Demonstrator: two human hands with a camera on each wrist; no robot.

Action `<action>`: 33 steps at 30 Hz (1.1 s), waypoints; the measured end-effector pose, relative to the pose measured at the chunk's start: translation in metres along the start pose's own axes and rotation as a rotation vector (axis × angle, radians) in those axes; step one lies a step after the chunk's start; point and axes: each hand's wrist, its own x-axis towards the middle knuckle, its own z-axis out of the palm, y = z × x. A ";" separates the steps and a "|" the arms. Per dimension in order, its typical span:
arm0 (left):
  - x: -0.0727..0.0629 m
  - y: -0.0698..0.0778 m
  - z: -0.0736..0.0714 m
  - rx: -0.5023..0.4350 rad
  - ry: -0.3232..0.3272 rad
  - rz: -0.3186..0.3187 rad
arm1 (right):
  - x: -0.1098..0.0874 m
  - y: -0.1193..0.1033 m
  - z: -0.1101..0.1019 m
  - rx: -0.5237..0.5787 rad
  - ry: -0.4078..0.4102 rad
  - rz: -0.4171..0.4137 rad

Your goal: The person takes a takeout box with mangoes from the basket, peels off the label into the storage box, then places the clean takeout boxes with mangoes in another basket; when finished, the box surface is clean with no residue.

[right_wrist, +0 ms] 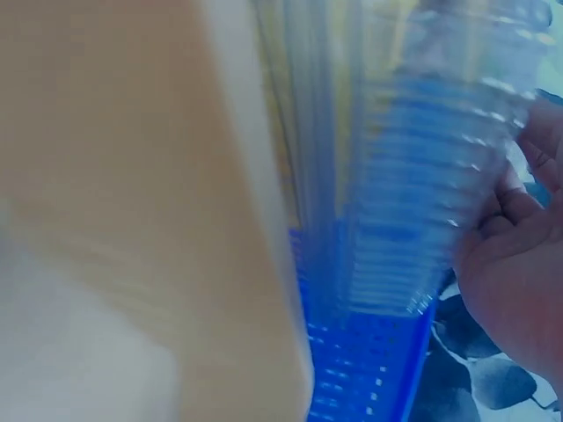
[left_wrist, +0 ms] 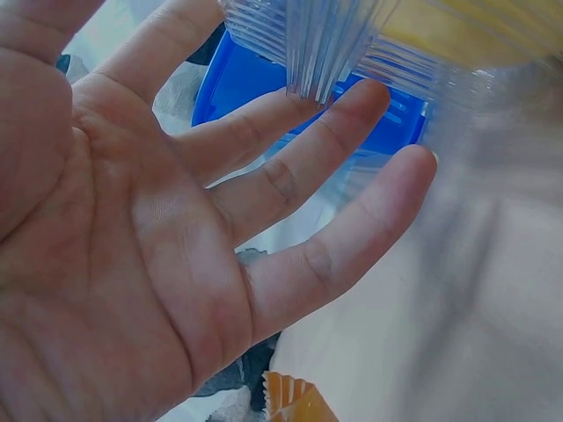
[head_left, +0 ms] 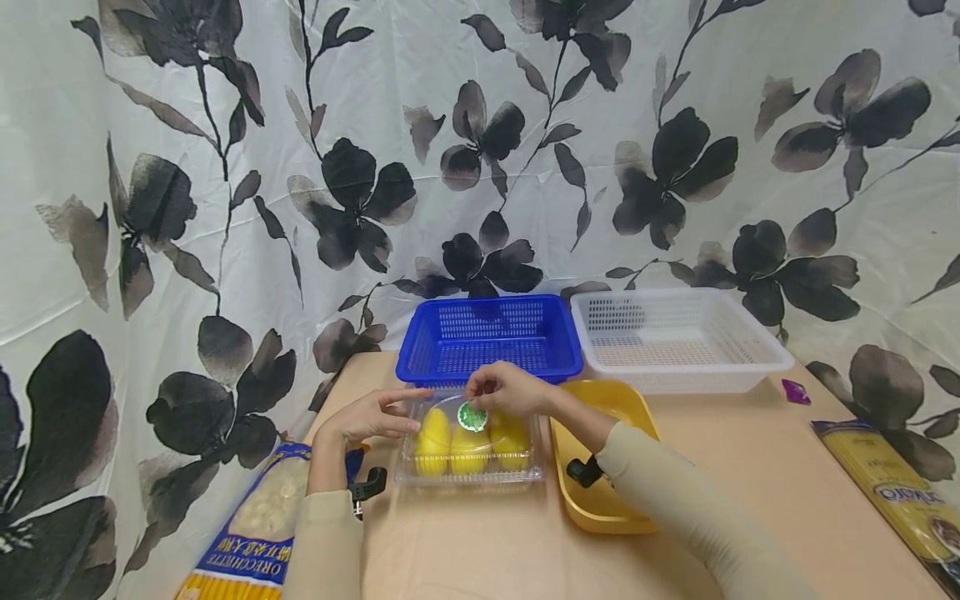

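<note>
A clear plastic clamshell box [head_left: 483, 477] sits on the table with three yellow fruits [head_left: 433, 442] inside. On top of its lid is a round green-and-white sticker [head_left: 472, 416]. My right hand [head_left: 506, 387] reaches over the lid, its curled thumb and fingers pinching the sticker's upper edge. At the box's left side is my left hand [head_left: 371, 419], fingers extended and touching it. The left wrist view shows that hand [left_wrist: 202, 229] spread, with fingertips against the ribbed plastic wall. In the right wrist view my right hand is out of sight.
Behind the box stands a blue basket [head_left: 487, 367], with a white basket [head_left: 682, 379] beside it. A yellow tray [head_left: 600, 521] lies under my right forearm. Pasta bags lie at left [head_left: 255, 525] and right [head_left: 888, 492]. A small purple packet [head_left: 796, 392] is near the white basket.
</note>
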 end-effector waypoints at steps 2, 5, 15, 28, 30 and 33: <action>0.000 0.000 0.000 0.000 0.000 -0.003 | -0.004 -0.002 -0.005 -0.019 0.010 -0.010; 0.001 -0.001 0.001 0.002 -0.001 -0.005 | -0.014 -0.007 -0.015 -0.024 0.020 -0.038; 0.000 0.001 0.000 -0.001 -0.003 0.003 | -0.078 -0.022 -0.072 0.015 0.064 0.001; 0.000 0.000 0.000 -0.017 0.006 -0.009 | -0.149 0.014 -0.123 0.049 0.062 0.148; 0.000 0.000 0.001 -0.010 0.006 -0.005 | -0.153 0.021 -0.124 0.048 0.059 0.159; 0.000 0.000 0.001 -0.005 0.006 -0.008 | -0.157 0.031 -0.125 0.063 0.059 0.174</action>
